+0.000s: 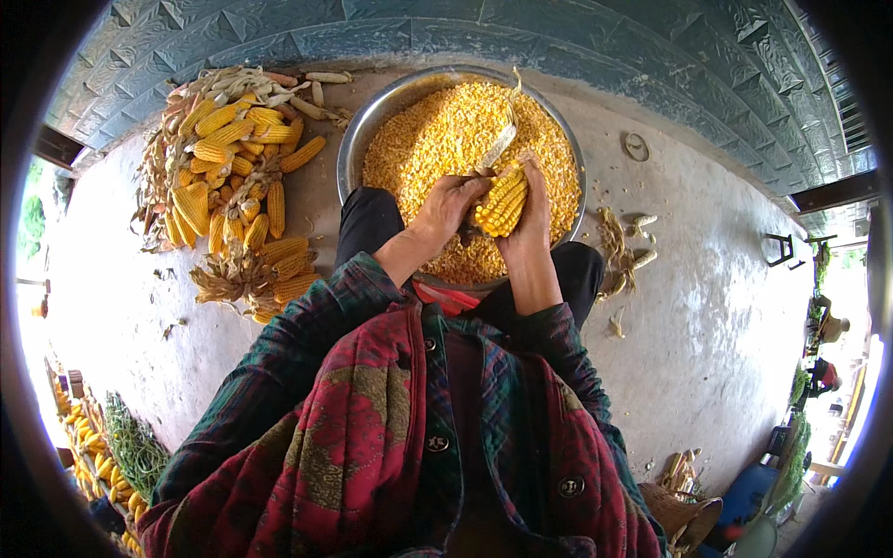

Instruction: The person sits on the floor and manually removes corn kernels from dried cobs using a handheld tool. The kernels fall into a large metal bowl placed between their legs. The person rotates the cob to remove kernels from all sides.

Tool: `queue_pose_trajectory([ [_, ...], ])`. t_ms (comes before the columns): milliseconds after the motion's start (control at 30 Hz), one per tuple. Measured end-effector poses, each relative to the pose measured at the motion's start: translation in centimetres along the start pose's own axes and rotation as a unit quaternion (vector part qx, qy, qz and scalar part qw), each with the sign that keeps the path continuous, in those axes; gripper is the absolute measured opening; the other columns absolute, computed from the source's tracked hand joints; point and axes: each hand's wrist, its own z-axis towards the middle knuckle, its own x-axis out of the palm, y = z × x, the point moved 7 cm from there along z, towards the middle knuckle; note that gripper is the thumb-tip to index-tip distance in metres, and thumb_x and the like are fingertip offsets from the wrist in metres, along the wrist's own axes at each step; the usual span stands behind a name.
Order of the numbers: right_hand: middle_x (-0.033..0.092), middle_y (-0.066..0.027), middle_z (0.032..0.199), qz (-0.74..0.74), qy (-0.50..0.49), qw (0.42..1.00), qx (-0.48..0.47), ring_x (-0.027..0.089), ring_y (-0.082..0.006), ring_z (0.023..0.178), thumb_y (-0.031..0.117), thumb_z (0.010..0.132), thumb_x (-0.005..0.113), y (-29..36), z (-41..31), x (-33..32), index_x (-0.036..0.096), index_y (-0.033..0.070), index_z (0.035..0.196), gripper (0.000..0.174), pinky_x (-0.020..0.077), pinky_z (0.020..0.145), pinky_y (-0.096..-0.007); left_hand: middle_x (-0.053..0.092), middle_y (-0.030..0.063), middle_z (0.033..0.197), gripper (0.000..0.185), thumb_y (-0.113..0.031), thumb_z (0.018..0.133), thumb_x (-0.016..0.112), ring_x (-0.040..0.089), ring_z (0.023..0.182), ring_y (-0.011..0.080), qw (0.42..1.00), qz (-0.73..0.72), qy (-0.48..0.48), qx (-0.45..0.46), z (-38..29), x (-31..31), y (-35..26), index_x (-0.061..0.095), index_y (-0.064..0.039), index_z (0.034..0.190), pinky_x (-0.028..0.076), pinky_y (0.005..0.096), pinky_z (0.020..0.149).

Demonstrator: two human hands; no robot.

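Observation:
A wide metal basin [344,157] full of loose corn kernels [432,139] stands between the person's knees. Above it my right hand [531,209] holds a yellow corn cob [504,201] from its right side. My left hand [450,206] is at the cob's left side, fingers bent near its kernels; a small dark object shows under these fingers, too hidden to name. A pale bare cob with a strip of husk [499,145] lies just beyond both hands, and whether the left fingers touch it I cannot tell.
Left of the basin is a heap of unshelled corn cobs [230,143] with dry husks. Husks and bare cobs [614,240] lie on the concrete floor at right, near a ring-shaped thing [635,146]. A tiled wall [453,35] runs behind the basin. A wicker basket [680,509] is at lower right.

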Motion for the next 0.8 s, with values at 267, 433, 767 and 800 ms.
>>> queue_pose_trajectory([
  [267,0.064,-0.02,0.101,-0.023,0.005,1.0,0.015,0.066,-0.0307,0.088,0.035,0.092,0.055,0.0,0.1,0.9,0.05,0.004,0.117,0.04,0.0572,0.076,-0.0405,0.059,0.0027,0.087,0.047,-0.041,0.094,0.055,0.052,0.082,0.0102,0.868,-0.451,0.005,-0.209,0.9,1.9,1.5,0.06,0.005,0.104,0.041,0.0257,0.072],
  [433,0.064,-0.019,0.1,-0.071,-0.024,0.997,-0.008,0.066,-0.0289,0.087,0.033,0.092,0.056,0.9,-0.1,1.3,0.049,0.007,0.117,0.038,0.0566,0.075,-0.038,0.055,0.0011,0.076,0.048,-0.039,0.097,0.049,0.047,0.072,0.0098,0.883,-0.415,-0.058,-0.21,0.6,3.5,3.5,0.06,0.007,0.097,0.04,0.0257,0.065],
  [767,0.065,-0.0112,0.096,-0.087,-0.079,0.993,0.006,0.066,-0.0235,0.083,0.034,0.09,0.058,0.1,-0.6,1.1,0.054,0.009,0.116,0.036,0.0559,0.073,-0.0345,0.063,0.0058,0.1,0.052,-0.045,0.09,0.059,0.057,0.092,0.0115,0.827,-0.504,0.041,-0.247,0.7,3.2,3.4,0.059,0.002,0.113,0.045,0.0248,0.08],
  [800,0.064,-0.0065,0.093,-0.094,-0.017,0.995,0.003,0.065,-0.0199,0.083,0.035,0.09,0.059,0.1,-0.8,2.2,0.055,0.009,0.117,0.038,0.055,0.072,-0.0333,0.062,0.0054,0.105,0.054,-0.046,0.09,0.059,0.056,0.097,0.0094,0.852,-0.466,0.052,-0.232,1.1,3.1,3.2,0.058,0.002,0.116,0.044,0.0246,0.085],
])
